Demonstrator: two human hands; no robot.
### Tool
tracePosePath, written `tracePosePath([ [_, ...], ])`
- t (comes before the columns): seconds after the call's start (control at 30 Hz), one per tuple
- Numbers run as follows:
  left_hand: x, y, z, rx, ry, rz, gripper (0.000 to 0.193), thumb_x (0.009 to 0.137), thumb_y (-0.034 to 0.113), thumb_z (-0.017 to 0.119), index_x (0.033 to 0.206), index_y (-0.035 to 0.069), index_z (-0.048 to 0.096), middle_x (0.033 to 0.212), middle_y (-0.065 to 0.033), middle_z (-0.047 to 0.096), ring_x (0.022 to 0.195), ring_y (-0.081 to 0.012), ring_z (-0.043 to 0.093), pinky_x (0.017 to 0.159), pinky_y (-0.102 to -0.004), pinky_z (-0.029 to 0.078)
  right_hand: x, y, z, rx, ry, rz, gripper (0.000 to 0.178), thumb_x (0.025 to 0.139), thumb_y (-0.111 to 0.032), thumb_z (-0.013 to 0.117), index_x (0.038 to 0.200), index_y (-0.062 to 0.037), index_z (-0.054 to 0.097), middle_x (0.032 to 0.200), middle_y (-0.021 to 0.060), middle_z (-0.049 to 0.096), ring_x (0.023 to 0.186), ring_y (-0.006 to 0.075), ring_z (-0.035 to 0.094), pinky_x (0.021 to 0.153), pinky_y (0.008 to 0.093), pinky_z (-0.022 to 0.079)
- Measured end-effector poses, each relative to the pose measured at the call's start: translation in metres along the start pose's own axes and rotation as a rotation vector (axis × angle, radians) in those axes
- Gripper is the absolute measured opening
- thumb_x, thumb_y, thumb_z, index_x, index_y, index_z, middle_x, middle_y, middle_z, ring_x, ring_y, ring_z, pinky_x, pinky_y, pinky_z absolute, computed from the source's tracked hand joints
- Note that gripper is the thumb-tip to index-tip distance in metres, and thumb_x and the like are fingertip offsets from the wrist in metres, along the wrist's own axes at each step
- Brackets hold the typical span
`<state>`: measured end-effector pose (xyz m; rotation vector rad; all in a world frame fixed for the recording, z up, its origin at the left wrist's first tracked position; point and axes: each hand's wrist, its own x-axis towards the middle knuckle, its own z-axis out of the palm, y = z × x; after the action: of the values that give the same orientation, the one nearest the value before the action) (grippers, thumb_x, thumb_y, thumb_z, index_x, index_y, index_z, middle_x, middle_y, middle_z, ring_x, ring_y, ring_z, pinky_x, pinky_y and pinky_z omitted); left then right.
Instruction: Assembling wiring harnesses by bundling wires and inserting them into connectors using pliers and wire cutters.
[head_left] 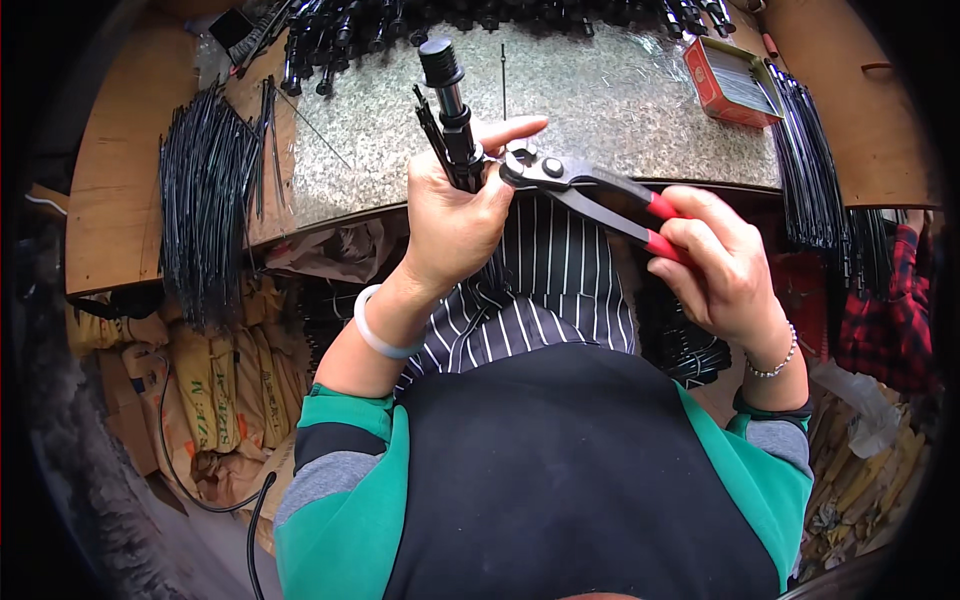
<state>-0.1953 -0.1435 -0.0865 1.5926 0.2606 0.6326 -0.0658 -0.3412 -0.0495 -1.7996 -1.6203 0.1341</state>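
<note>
My left hand (455, 210) is closed around a black umbrella frame (453, 110), a shaft with a ridged top end, a shiny metal section and thin ribs bunched beside it. Its index finger points out to the right. From the right, my right hand (720, 260) grips pliers (590, 185) with dark jaws and red handle ends. The jaws meet the frame's side beside my left thumb; what lies between them is too small to make out. The plier handles are spread apart. Both hands are just over the table's near edge.
Black rib bundles hang over the table (620, 110) edge at left (205, 190) and right (810, 160). More black shafts (340, 40) pile at the back. A red box (730, 85) of thin wires stands at right. A thin rod (504, 80) lies beyond my hands. Sacks (225, 390) are below left.
</note>
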Motion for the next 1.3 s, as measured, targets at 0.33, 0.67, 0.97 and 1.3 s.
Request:
tracePosePath([
  [0.33,-0.003,0.005,0.000,0.054,-0.068,0.092,0.025,0.084,0.013,0.057,0.103,-0.003,0.063,0.072,0.0001,0.045,0.055,-0.0042,0.040,0.043,-0.0169,0.029,-0.010,-0.008,0.019,0.053,-0.076,0.104,0.057,0.068,-0.005,0.073,0.113,0.0016,0.038,0.082,0.0107,0.055,0.065,0.0178,0.055,0.058,0.0289,0.046],
  [0.67,-0.003,0.005,-0.003,0.018,-0.083,0.132,0.033,0.083,0.023,0.060,0.103,-0.004,0.063,0.070,-0.0004,0.044,0.054,-0.0044,0.039,0.043,-0.0164,0.028,-0.002,-0.013,0.014,0.231,-0.169,0.276,0.054,0.068,-0.006,0.073,0.112,0.0025,0.043,0.067,0.0061,0.056,0.060,0.0171,0.056,0.060,0.0289,0.046],
  [0.97,-0.004,0.004,-0.003,0.031,-0.085,0.048,0.034,0.086,0.026,0.058,0.102,-0.004,0.063,0.071,0.0004,0.044,0.051,-0.0032,0.038,0.039,-0.0159,0.029,-0.001,-0.010,0.022,0.335,-0.306,0.351,0.058,0.069,-0.006,0.071,0.118,0.0015,0.041,0.070,0.0083,0.054,0.061,0.0165,0.057,0.055,0.0270,0.045],
  [1.3,-0.005,0.003,0.001,0.025,-0.042,0.052,0.022,0.078,-0.001,0.054,0.096,0.001,0.066,0.069,-0.0007,0.050,0.059,-0.0055,0.044,0.049,-0.0192,0.034,-0.004,0.004,0.018,0.638,-0.424,0.091,0.079,0.073,-0.008,0.063,0.137,0.0051,0.019,0.119,0.0209,0.045,0.108,0.0308,0.048,0.093,0.0326,0.036],
])
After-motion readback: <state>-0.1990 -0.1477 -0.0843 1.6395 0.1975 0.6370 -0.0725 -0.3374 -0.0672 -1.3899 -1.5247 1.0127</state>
